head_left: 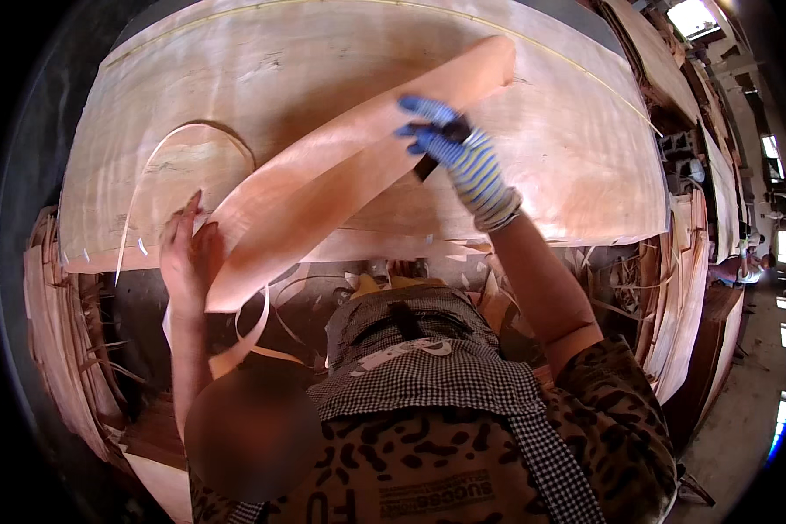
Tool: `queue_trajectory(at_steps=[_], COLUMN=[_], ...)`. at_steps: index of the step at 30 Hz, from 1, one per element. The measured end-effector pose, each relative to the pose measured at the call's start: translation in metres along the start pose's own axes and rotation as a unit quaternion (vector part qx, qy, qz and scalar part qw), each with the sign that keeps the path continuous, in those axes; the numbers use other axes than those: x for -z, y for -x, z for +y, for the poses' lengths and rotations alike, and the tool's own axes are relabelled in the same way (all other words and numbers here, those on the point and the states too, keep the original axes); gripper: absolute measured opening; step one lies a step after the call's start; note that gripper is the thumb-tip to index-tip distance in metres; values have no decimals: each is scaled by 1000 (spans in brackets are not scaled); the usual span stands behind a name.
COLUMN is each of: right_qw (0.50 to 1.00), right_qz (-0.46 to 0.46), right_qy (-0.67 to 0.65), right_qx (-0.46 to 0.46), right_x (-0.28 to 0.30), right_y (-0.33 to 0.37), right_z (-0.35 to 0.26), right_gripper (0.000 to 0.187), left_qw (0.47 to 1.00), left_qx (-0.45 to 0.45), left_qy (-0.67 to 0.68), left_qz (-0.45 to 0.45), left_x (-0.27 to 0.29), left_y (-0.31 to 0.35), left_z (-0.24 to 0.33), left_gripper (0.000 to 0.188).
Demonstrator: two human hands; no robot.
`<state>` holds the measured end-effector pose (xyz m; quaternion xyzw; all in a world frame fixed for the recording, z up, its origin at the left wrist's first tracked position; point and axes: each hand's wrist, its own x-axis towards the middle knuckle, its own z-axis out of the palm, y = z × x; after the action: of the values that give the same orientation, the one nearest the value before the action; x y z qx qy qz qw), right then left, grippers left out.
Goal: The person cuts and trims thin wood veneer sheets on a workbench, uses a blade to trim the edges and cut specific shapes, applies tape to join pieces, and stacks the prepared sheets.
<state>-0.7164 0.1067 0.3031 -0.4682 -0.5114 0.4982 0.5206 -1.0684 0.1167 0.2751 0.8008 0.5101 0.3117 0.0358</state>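
Note:
A long, curled strip of pale wood veneer (323, 188) lies slantwise over the stack of veneer sheets (576, 166). My bare left hand (190, 253) grips its lower left end, where the strip hangs past the near edge. In a blue, striped work glove, my right hand (454, 153) is over the strip's middle right side. It is closed around a dark hand tool (425, 168), whose flat black end shows below the fingers. The tool's exact kind is not clear, and I cannot tell whether the glove touches the strip.
A thin veneer offcut (203, 124) loops across the stack at left. A narrow yellowish strip (533, 44) runs along the far side. More veneer piles stand at left (61, 323) and right (681, 288). Scraps (262, 327) hang below the near edge. Another person (747, 266) is far off at right.

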Motion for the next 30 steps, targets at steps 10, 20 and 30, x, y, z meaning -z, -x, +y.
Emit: queue_trajectory(at_steps=[10,20,30], right_qw=[958,802,877], right_qz=[250,270,177], right_qy=[88,511,440], right_qx=[107,152,80], right_x=[98,148,32], right_y=[100,183,2], right_z=[-57,-51,-15], right_gripper=[38,24,14], left_qw=[661,612,667], left_qx=[468,366,291], left_qy=[583,667,546], left_qz=[-59,215,415], left_x=[-142,-30,164], left_y=[176,119,35], left_z=[111,14,-215], left_gripper=[31,47,34])
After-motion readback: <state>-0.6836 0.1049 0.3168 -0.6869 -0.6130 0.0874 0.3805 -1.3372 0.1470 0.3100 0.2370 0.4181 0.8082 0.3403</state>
